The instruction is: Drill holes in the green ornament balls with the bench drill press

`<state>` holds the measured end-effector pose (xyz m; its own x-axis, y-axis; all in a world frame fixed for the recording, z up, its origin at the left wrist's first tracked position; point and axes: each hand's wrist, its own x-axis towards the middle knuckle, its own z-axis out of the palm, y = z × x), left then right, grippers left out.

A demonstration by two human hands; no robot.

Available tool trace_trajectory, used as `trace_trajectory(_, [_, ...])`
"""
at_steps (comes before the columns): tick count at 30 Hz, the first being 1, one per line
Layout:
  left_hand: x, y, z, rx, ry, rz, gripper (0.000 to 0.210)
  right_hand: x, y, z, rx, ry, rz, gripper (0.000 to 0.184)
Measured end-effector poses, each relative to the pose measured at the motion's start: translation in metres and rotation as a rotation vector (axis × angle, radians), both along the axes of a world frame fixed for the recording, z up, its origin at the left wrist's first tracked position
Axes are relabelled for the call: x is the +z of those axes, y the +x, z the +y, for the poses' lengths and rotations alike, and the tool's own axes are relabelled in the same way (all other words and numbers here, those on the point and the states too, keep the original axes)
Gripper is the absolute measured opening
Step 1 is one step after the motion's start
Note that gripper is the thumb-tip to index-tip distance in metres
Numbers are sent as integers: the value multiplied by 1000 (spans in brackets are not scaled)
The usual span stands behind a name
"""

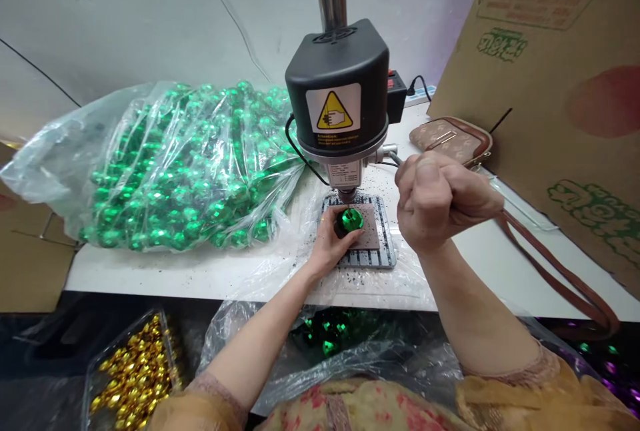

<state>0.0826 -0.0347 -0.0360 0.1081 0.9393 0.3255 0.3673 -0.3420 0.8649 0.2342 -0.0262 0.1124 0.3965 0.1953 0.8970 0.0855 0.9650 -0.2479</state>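
My left hand has its fingers and thumb closed around a shiny green faceted ball. The ball sits on a brownish square pad on the slotted metal base of a small drill press. Directly above the ball is the chuck; a dark spot shows on top of the ball where the bit comes down, and I cannot tell how deep it reaches. In a fist, my right hand grips the press's feed lever, whose end is hidden by the fingers.
A clear plastic bag of green balls lies left on the white table. Cardboard boxes and a patterned purse stand right. Below the edge are a bin of gold balls and plastic sheeting with green balls.
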Motion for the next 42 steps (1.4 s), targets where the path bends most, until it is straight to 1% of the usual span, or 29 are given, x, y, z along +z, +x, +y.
trace_trajectory(8, [-2,0,1,-17,-6,-46,48,-9,-2,3,-37,73,11,50])
trace_trajectory(15, [-3,-1,1,-22,-15,-41,50,-14,2,3,-30,101,-35,50])
trace_trajectory(19, [0,-1,0,-28,-20,-46,50,-23,4,3,-53,146,-54,49])
trace_trajectory(21, [1,0,-1,-22,-30,-53,50,-29,4,2,-42,151,-75,48])
trace_trajectory(23, [1,0,-2,-13,-33,-50,50,-29,3,0,-36,145,-83,49])
trace_trajectory(24, [1,0,-2,-8,-34,-46,51,-26,3,-2,-38,134,-76,49])
trace_trajectory(26, [0,0,-1,-7,-43,-41,51,-12,0,-4,-34,58,-30,49])
trace_trajectory(28, [0,2,1,-5,-60,-53,51,8,-3,-5,0,-87,39,47])
trace_trajectory(29, [1,2,1,-5,-67,-64,51,19,-4,-4,14,-118,87,47])
trace_trajectory(31, [5,3,-1,25,-62,-87,50,38,-5,-2,40,-154,104,46])
trace_trajectory(33, [11,1,-11,104,-38,-77,47,49,-5,0,74,-190,103,46])
trace_trajectory(35, [19,-5,-32,149,-18,-6,44,52,-4,1,98,-220,95,46])
trace_trajectory(36, [23,-10,-46,122,-8,55,43,52,-4,1,100,-235,87,45])
trace_trajectory(37, [26,-16,-61,48,8,133,44,51,-4,1,101,-238,81,45])
trace_trajectory(39, [30,-28,-90,-186,95,323,50,49,-3,2,108,-218,77,46])
trace_trajectory(40, [31,-34,-101,-302,161,409,54,48,-3,3,113,-203,84,46])
trace_trajectory(41, [31,-40,-109,-391,227,473,56,47,-3,4,122,-180,96,46])
trace_trajectory(42, [31,-46,-111,-435,281,506,56,47,-2,5,131,-157,107,46])
